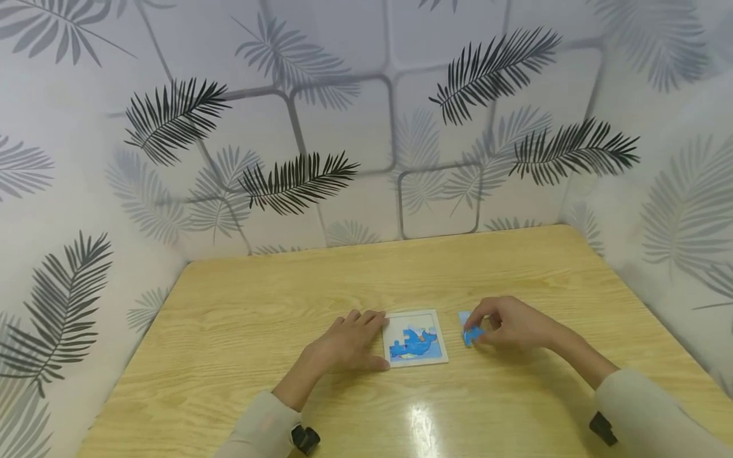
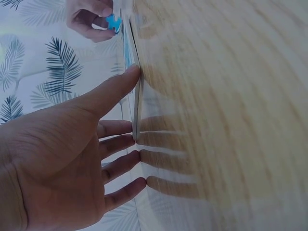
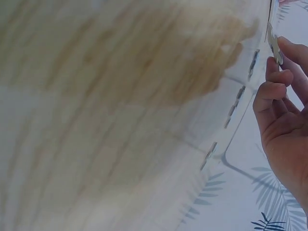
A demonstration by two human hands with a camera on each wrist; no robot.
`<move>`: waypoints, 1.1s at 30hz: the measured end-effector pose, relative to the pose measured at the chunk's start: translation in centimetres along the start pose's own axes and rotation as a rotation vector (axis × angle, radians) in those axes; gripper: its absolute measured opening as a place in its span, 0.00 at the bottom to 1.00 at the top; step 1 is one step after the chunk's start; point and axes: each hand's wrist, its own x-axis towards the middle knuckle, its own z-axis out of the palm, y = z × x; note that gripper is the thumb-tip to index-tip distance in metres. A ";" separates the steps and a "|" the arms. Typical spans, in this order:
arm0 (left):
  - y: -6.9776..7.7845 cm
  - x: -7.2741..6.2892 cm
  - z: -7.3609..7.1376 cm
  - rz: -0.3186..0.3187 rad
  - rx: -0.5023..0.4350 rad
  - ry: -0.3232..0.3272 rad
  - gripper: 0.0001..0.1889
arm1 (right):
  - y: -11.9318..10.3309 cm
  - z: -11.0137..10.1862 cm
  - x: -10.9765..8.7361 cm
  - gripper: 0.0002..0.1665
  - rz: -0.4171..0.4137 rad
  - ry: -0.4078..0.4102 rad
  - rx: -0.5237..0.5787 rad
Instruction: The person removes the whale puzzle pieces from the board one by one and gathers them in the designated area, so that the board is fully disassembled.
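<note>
My left hand [image 1: 349,343] rests at the left edge of a square white puzzle board [image 1: 401,324], fingers extended and spread. In the left wrist view its thumb [image 2: 132,72] and fingertips touch the thin edge of the board. Part of a blue dolphin-like picture [image 1: 420,343] fills the board's lower area; its upper left is bare white. To the right of the board, my right hand [image 1: 515,323] pinches a blue puzzle piece [image 1: 473,336] between thumb and fingers. That same puzzle piece [image 3: 275,45] appears nearly edge-on in the right wrist view. Just behind it shows a light-blue patch [image 1: 463,315], partly hidden by the fingers.
The board lies on a glossy wood-grain table [image 1: 275,305] with rounded far corners. A pale wall [image 1: 355,210] with leaf and line patterns stands behind the table and along both sides. Dark wrist devices [image 1: 305,439] sit by the sleeves.
</note>
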 end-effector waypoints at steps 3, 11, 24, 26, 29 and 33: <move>-0.3 0.2 0.3 -0.005 0.001 0.005 0.48 | 0.1 0.0 -0.3 0.11 -0.004 -0.002 0.000; -0.9 0.7 0.7 0.003 0.001 0.021 0.49 | 0.6 0.3 -0.4 0.11 -0.003 0.004 0.009; 0.3 -0.7 -0.4 -0.013 -0.021 0.004 0.48 | 0.5 1.0 0.0 0.13 -0.079 0.049 -0.030; 0.3 -0.8 -0.3 -0.014 -0.024 0.006 0.48 | 0.0 1.1 0.3 0.14 -0.087 0.057 -0.018; 0.2 -0.8 -0.2 -0.014 -0.032 0.005 0.48 | -0.9 1.3 1.1 0.15 -0.107 0.055 -0.011; 0.1 -0.5 -0.2 0.001 -0.022 0.016 0.48 | -1.9 1.7 2.6 0.17 -0.126 0.047 -0.016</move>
